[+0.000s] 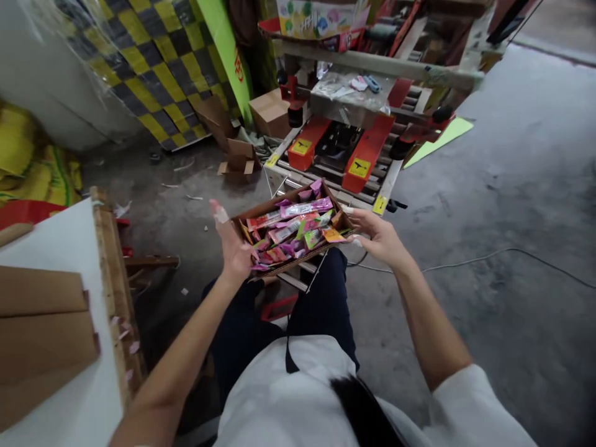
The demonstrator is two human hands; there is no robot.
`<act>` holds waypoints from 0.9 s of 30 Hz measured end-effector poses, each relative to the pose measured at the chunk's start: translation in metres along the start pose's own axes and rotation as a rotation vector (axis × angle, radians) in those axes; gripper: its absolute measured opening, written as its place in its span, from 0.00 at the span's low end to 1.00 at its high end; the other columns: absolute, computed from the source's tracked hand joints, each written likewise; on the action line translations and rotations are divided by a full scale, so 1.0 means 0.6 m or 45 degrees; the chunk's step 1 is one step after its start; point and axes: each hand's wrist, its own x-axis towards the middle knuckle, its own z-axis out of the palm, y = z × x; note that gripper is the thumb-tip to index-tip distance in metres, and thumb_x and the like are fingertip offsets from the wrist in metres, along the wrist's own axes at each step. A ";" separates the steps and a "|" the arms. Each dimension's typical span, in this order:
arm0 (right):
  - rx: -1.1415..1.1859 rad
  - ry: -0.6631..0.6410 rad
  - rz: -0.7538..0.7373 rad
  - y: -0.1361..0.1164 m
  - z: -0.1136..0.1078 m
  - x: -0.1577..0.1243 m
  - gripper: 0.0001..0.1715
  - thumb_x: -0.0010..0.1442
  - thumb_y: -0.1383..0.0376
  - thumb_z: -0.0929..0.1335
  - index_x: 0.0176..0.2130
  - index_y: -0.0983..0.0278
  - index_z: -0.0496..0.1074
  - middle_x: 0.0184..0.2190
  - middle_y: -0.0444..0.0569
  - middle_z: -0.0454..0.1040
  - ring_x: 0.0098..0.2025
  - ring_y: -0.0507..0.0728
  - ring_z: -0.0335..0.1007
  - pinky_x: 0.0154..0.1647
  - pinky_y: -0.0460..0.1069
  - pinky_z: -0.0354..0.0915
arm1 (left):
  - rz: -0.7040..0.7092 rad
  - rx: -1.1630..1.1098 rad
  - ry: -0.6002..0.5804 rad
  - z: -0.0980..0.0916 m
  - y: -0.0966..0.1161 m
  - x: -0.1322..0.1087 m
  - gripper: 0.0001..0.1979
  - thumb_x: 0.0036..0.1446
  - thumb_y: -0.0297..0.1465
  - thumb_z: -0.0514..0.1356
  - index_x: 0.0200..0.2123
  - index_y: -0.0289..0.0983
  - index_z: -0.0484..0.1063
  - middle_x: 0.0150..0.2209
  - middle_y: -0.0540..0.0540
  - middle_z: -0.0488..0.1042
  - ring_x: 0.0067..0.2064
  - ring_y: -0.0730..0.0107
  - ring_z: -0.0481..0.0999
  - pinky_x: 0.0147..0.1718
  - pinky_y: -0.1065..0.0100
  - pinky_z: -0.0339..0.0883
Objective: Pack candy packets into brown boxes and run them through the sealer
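Observation:
A shallow cardboard box (298, 261) is between my hands, in front of my body and over the near end of a roller conveyor. It is full of small wrapped packets (302, 225) in pink, purple, orange and green. My left hand (234, 247) grips the box's left end, with a finger stretched upward and something white wrapped round a fingertip. At the right end, my right hand (378, 237) holds the box by its corner; white wraps show on its fingertips too. The undersides of the box and of the gripping fingers are hidden.
Ahead stands a carton-sealing machine (367, 152) with red guides and rollers; a printed carton (321, 18) sits on top. A white-topped table (105, 298) with flattened cardboard (44, 323) is at left. Small cartons (272, 112) and a cable (493, 251) lie on the floor.

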 end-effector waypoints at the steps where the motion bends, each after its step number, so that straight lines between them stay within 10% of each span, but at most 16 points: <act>1: -0.107 -0.057 -0.029 -0.012 -0.005 0.005 0.36 0.59 0.49 0.74 0.62 0.58 0.70 0.60 0.53 0.75 0.57 0.63 0.76 0.62 0.60 0.71 | 0.130 0.059 -0.063 -0.010 0.009 0.019 0.56 0.55 0.68 0.49 0.75 0.40 0.42 0.77 0.35 0.40 0.77 0.47 0.33 0.73 0.46 0.33; 7: -0.709 -0.503 -0.126 -0.068 -0.004 0.023 0.30 0.68 0.56 0.66 0.67 0.57 0.67 0.58 0.53 0.77 0.56 0.63 0.77 0.57 0.57 0.74 | 0.711 0.329 -0.724 0.027 0.071 0.077 0.44 0.63 0.61 0.49 0.71 0.39 0.59 0.74 0.35 0.53 0.76 0.47 0.48 0.73 0.47 0.35; 11: -0.850 -0.683 -0.118 -0.084 0.007 0.039 0.28 0.69 0.57 0.64 0.66 0.56 0.67 0.63 0.53 0.71 0.61 0.63 0.71 0.61 0.58 0.70 | 0.679 0.379 -0.891 0.054 0.082 0.083 0.29 0.70 0.45 0.51 0.70 0.41 0.61 0.73 0.42 0.58 0.75 0.55 0.53 0.74 0.51 0.37; 20: -0.934 -0.929 -0.062 -0.094 0.030 0.110 0.19 0.68 0.56 0.67 0.55 0.52 0.78 0.52 0.51 0.73 0.53 0.60 0.72 0.52 0.52 0.71 | 0.565 0.468 -0.944 0.077 0.049 0.082 0.31 0.65 0.32 0.57 0.70 0.38 0.61 0.74 0.39 0.51 0.76 0.50 0.47 0.73 0.45 0.37; 27: -0.830 -0.737 0.060 -0.059 0.043 0.136 0.14 0.65 0.56 0.70 0.46 0.54 0.83 0.45 0.50 0.77 0.47 0.58 0.74 0.51 0.51 0.68 | 0.215 -0.293 -1.112 0.052 0.024 0.138 0.29 0.71 0.42 0.48 0.71 0.40 0.59 0.72 0.42 0.59 0.74 0.55 0.56 0.71 0.50 0.52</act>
